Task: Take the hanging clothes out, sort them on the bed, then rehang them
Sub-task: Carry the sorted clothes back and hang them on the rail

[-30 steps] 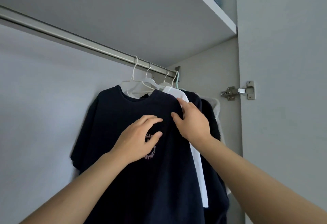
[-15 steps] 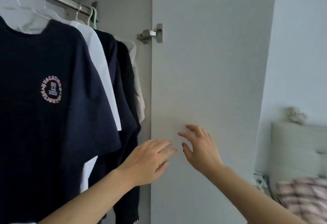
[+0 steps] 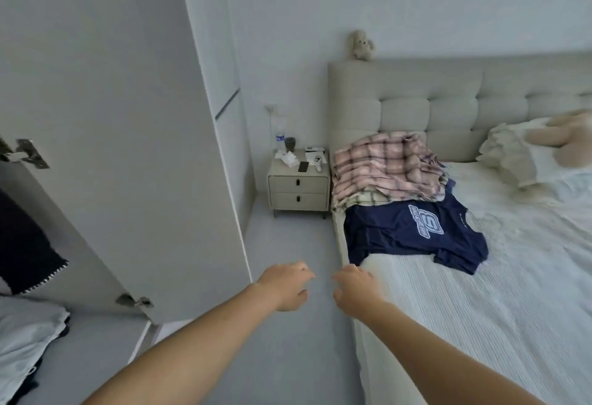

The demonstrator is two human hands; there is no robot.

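1. Both hands are being held out over the floor, left hand (image 3: 285,286) and right hand (image 3: 355,289), each grip loosely curled on nothing.
2. A navy shirt (image 3: 413,235) and plaid clothes (image 3: 387,167) are being carried by the bed (image 3: 480,308).
3. A dark garment (image 3: 22,244) is hanging in the wardrobe (image 3: 128,148).

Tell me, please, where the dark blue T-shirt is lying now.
In the head view, the dark blue T-shirt lies flat on the bed, near its left edge, just in front of the pile of checked clothes by the headboard.
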